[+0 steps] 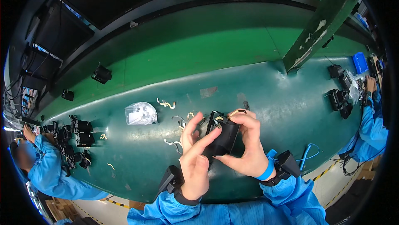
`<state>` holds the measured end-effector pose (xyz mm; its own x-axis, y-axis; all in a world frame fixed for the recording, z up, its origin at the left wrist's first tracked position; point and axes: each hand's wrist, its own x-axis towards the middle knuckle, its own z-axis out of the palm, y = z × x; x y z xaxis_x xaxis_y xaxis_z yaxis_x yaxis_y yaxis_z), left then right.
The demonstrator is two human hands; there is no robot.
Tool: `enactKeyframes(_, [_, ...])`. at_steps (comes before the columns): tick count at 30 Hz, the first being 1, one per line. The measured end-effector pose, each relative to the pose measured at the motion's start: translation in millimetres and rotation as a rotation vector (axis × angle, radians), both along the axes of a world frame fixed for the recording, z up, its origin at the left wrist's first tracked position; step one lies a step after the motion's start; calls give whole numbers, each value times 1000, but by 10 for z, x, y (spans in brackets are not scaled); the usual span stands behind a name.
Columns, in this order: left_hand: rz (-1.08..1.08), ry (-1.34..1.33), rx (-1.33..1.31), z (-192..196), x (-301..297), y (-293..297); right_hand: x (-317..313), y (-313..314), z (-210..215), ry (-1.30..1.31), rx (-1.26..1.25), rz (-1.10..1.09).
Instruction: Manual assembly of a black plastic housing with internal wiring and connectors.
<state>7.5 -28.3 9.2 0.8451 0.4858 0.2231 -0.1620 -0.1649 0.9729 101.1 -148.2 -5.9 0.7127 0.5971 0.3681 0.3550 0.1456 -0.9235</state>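
Observation:
My right hand is closed around a black plastic housing, thumb at its lower edge and fingers along its right side. Short pale flex cables with small connectors stick out at the housing's top, and one cable end lies by my right index finger. My left hand has its fingers spread at the housing's left side. One left fingertip touches the housing near the connectors, while the left thumb is apart from it. Several loose flex cables lie on the green mat behind my left hand.
A clear bag with white parts lies left of centre. Black units stand at the left and right, near two co-workers' sleeves. A green post rises at back right; a blue cord lies by my right wrist.

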Motion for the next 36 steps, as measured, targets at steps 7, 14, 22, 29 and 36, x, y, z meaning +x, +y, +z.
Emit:
enactKeyframes(7, [15,12,26,2,-4,1,-2,2,33,-17,-63,-14])
enactKeyframes(14, [5,62,160,14,-35,-11,-9,-4,41,11,-14,-18])
enactKeyframes(22, [-43,-20,9,-7,-22,-11,21,-11,-6,-80,-72,19])
enactKeyframes(29, [-21,-42,-8,40,-32,-1,9,-9,53,-232,-160,-45])
enactKeyframes(36, [23,-41,206,38,-37,32,-24,6,55,-214,-71,-39])
